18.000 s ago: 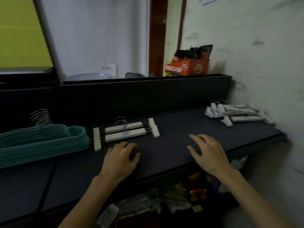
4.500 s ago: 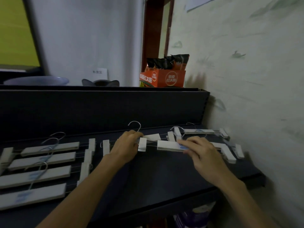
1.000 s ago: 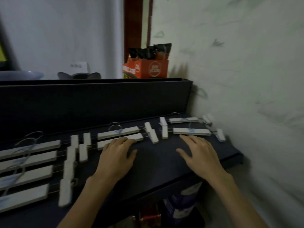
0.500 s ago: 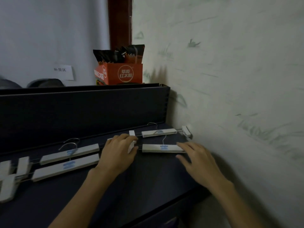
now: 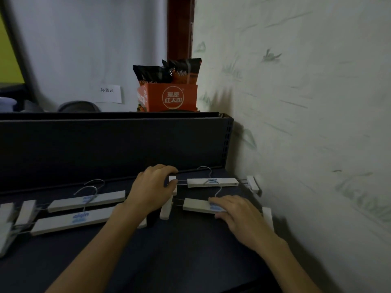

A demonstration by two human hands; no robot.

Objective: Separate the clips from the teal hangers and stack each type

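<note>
Clip hangers, white: 2 sit at the far right of the dark shelf (image 5: 190, 261), by the wall (image 5: 306, 123); 2 more lie to the left. No teal hangers in view.

Left fingertips (image 5: 172, 182) pinch the left end clip (image 5: 172, 179) of the far right hanger (image 5: 211, 182), thumb and index closed on it. My read: this squares that hanger up with its neighbour. Left hand (image 5: 151, 192) is palm down, knuckles raised, and covers part of the clips below it. Forearm comes in from the near left.

Right fingers (image 5: 218, 205) lie flat, slightly spread, on the bar of the near right hanger (image 5: 197, 206). They press, not grip, probably pinning it so it doesn't slide. Right hand (image 5: 239, 216) is palm down, wrist low, forearm running out to the near right.

Hooks point far, bars run left-right, roughly parallel. That looks like lining up for a stack.

Left pair (image 5: 84, 210) lies untouched, bars parallel, hooks overlapping. More clips (image 5: 12, 216) are at the left edge.

Orange snack box (image 5: 169, 99) sits beyond the shelf's back panel (image 5: 105, 149), out of the way.
</note>
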